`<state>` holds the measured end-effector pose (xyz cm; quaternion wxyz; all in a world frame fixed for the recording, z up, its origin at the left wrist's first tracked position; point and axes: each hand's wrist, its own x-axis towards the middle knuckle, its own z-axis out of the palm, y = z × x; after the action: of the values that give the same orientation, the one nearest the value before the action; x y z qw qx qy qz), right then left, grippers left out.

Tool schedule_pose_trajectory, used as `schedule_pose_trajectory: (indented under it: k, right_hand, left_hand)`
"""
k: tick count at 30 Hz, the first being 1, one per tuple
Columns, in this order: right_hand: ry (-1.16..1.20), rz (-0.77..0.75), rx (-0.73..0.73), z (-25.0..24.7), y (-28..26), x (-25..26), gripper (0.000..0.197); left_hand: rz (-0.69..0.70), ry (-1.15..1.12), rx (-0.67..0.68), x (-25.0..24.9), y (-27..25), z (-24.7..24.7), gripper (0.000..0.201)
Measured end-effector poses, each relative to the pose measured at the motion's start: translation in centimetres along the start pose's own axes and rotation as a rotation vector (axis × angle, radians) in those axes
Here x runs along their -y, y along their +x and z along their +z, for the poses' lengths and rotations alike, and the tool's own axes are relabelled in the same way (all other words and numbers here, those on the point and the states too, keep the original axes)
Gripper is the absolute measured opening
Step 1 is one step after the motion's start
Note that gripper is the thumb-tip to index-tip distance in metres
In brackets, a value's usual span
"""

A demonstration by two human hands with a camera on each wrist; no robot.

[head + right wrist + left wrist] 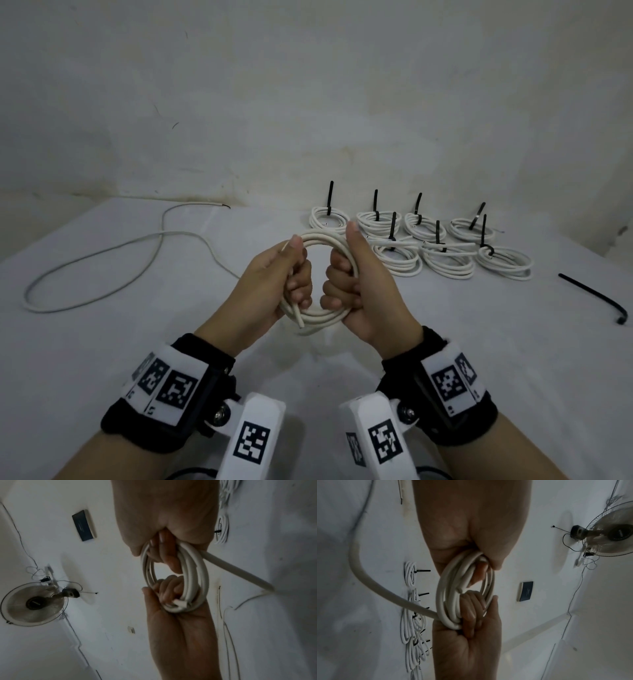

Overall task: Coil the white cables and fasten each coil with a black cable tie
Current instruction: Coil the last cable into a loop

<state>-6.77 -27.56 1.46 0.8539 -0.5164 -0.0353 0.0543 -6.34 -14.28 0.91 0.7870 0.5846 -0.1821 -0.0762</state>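
A white cable coil (320, 238) of a few loops hangs in the air over the table, held between both hands. My left hand (294, 277) grips its left side with fingers curled through the loop and the thumb on top. My right hand (342, 277) grips the right side, thumb raised. One cable end (297, 313) pokes out below the left fingers. In the left wrist view the coil (445, 595) runs from my left hand (471, 520) to my right hand (471, 642). The right wrist view shows the same coil (193, 574). A loose black cable tie (596, 298) lies at the far right.
Several tied white coils (448, 260) with upright black tie tails sit at the back right. A long uncoiled white cable (137, 246) snakes across the left of the white table (137, 359). A wall rises right behind the table.
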Motion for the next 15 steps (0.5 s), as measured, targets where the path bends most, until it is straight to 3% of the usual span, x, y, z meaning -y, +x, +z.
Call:
schedule_pose_trajectory:
  k: [2, 4, 7, 10, 12, 15]
  right_hand:
    - [0.063, -0.080, -0.065, 0.2, -0.2, 0.0, 0.052]
    - [0.150, -0.156, -0.126, 0.3, -0.2, 0.1, 0.052]
    - [0.253, -0.221, -0.192, 0.3, -0.4, 0.7, 0.053]
    - [0.297, -0.247, -0.209, 0.4, -0.6, 0.9, 0.053]
    - [0.303, -0.245, -0.208, 0.5, -0.7, 0.7, 0.052]
    - [0.321, -0.243, -0.187, 0.6, -0.9, 0.7, 0.052]
  left_hand:
    - [-0.059, -0.009, 0.000, -0.1, 0.1, -0.4, 0.038]
    - [-0.151, -0.013, -0.083, 0.1, 0.5, -1.1, 0.042]
    - [-0.374, 0.130, -0.199, 0.3, 0.8, -2.7, 0.044]
    - [-0.601, 0.461, -0.007, 0.8, 0.2, -3.5, 0.059]
    - [-0.629, 0.404, 0.022, 1.2, 0.1, -3.3, 0.064]
    - [-0.494, 0.149, -0.097, 1.5, 0.8, -3.0, 0.051]
